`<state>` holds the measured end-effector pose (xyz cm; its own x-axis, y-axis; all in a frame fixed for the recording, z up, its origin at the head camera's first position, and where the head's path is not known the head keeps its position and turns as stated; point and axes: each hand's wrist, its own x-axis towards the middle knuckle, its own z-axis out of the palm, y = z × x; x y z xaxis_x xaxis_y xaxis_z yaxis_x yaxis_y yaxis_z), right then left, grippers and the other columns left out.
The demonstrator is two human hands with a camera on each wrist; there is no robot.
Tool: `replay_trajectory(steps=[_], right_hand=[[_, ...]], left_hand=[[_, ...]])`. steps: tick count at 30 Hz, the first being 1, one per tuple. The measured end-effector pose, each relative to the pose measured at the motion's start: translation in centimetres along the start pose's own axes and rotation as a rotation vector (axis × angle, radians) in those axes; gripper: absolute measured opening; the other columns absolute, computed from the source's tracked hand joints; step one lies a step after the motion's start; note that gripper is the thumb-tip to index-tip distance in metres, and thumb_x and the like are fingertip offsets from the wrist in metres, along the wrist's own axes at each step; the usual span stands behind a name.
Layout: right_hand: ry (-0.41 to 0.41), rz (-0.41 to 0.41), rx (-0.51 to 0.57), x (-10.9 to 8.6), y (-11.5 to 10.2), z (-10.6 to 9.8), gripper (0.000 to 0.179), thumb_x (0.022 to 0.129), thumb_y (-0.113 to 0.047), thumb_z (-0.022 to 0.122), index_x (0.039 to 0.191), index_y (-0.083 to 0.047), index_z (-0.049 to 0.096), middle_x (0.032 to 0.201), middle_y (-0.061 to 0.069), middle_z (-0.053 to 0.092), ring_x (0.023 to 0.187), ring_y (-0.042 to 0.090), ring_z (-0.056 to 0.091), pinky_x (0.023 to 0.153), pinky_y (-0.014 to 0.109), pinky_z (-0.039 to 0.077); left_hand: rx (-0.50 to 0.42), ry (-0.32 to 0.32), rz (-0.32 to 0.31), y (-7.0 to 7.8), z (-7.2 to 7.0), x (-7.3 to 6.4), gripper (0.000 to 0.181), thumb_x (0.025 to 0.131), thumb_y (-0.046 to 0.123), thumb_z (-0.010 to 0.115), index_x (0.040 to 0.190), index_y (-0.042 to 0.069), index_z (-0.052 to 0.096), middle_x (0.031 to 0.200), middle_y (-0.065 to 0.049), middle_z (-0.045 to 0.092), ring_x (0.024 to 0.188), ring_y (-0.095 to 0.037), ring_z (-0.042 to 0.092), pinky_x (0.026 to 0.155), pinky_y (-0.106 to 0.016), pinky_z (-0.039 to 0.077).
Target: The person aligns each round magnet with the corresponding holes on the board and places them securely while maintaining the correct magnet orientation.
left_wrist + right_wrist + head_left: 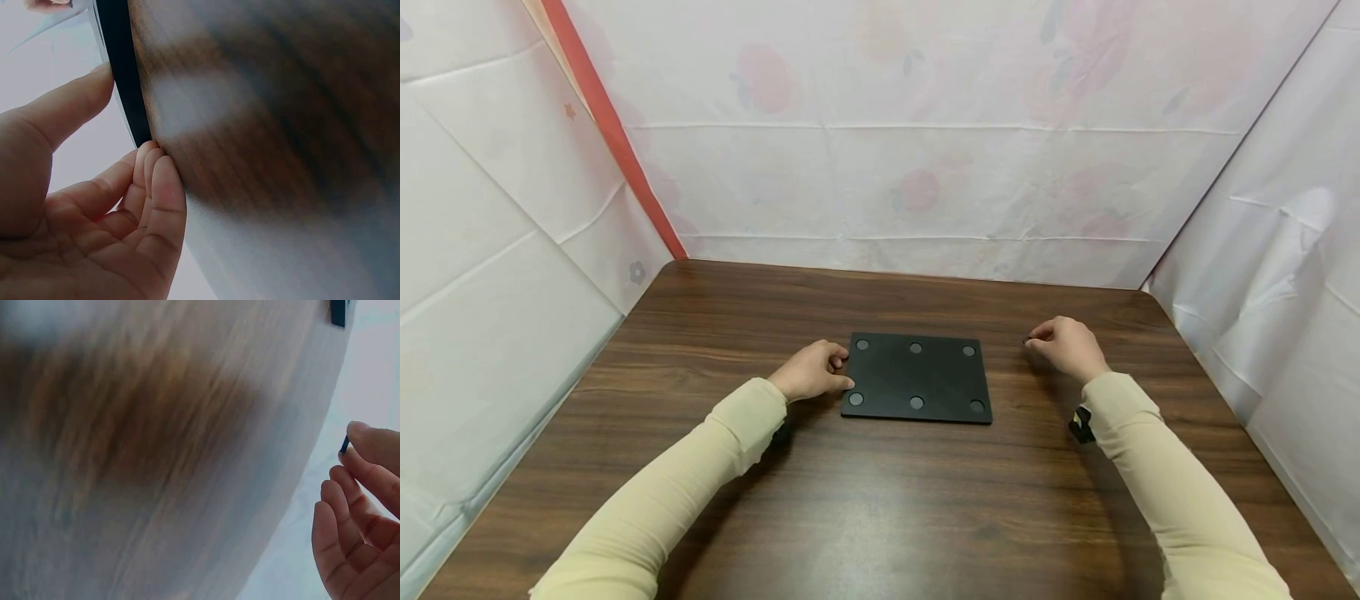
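A flat black rectangular board [917, 379] lies on the wooden table, with several round grey spots along its two long sides. My left hand [812, 371] is at the board's left edge, thumb and fingertips touching it. In the left wrist view that edge appears as a dark strip [125, 69], with the left fingers [165, 194] loosely bent beside its end. To the right of the board, my right hand [1070, 348] is apart from it and pinches a small, thin dark piece [344, 444] between thumb and index finger. The piece shows nearly edge-on, so its full shape is hidden.
The brown wood-grain table [865, 517] extends around the board. A white printed curtain [880, 192] stands behind it, with more white cloth [1277, 250] at the right. A red strip [617, 137] runs down the back left corner.
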<state>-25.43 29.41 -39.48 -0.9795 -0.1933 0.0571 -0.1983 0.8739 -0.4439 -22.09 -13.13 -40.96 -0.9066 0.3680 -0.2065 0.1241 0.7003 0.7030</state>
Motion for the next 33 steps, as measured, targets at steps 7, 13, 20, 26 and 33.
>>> replay_trajectory(steps=[7, 13, 20, 26, 33], right_hand=[[-0.012, -0.054, 0.038, -1.4, -2.0, 0.5, 0.020, 0.096, -0.016, 0.069, 0.106, -0.001, 0.075, 0.110, 0.017, 0.064, 0.090, 0.031, 0.064, 0.072, 0.046, 0.054], [-0.009, -0.131, 0.046, -2.6, -3.4, 1.3, 0.016, 0.093, -0.015, 0.072, 0.103, -0.003, 0.076, 0.100, 0.009, 0.065, 0.083, 0.024, 0.063, 0.068, 0.041, 0.053], [-0.006, -0.209, 0.067, -3.7, -4.6, 2.1, 0.012, 0.091, -0.012, 0.074, 0.101, -0.004, 0.077, 0.095, 0.003, 0.066, 0.080, 0.018, 0.064, 0.067, 0.037, 0.053], [-0.050, -0.253, 0.084, -4.6, -5.3, 2.7, 0.010, 0.091, -0.011, 0.075, 0.100, -0.008, 0.078, 0.093, -0.003, 0.065, 0.078, 0.012, 0.062, 0.065, 0.031, 0.052], [-0.129, -0.285, 0.109, -5.5, -5.9, 3.4, 0.012, 0.089, -0.013, 0.076, 0.101, -0.010, 0.079, 0.089, -0.008, 0.063, 0.073, 0.006, 0.059, 0.064, 0.028, 0.051]], left_hand=[[0.007, 0.002, 0.006, 0.0, 0.0, 0.1, 0.056, 0.091, 0.012, 0.075, 0.137, -0.008, 0.052, 0.111, -0.013, 0.055, 0.099, -0.025, 0.053, 0.086, -0.040, 0.047], [0.003, -0.001, 0.006, 0.0, -0.1, 0.1, 0.056, 0.090, 0.012, 0.075, 0.137, -0.009, 0.052, 0.111, -0.013, 0.055, 0.099, -0.025, 0.053, 0.086, -0.040, 0.046], [0.008, -0.001, 0.005, -0.1, 0.0, 0.1, 0.057, 0.091, 0.012, 0.075, 0.138, -0.009, 0.051, 0.111, -0.013, 0.056, 0.100, -0.026, 0.053, 0.087, -0.040, 0.047], [0.010, 0.001, 0.003, 0.0, 0.0, 0.0, 0.057, 0.091, 0.013, 0.075, 0.138, -0.008, 0.051, 0.114, -0.013, 0.056, 0.102, -0.026, 0.054, 0.089, -0.042, 0.047], [0.010, 0.005, 0.006, 0.0, -0.1, 0.0, 0.057, 0.091, 0.013, 0.075, 0.138, -0.008, 0.051, 0.113, -0.014, 0.056, 0.102, -0.026, 0.054, 0.089, -0.042, 0.047]])
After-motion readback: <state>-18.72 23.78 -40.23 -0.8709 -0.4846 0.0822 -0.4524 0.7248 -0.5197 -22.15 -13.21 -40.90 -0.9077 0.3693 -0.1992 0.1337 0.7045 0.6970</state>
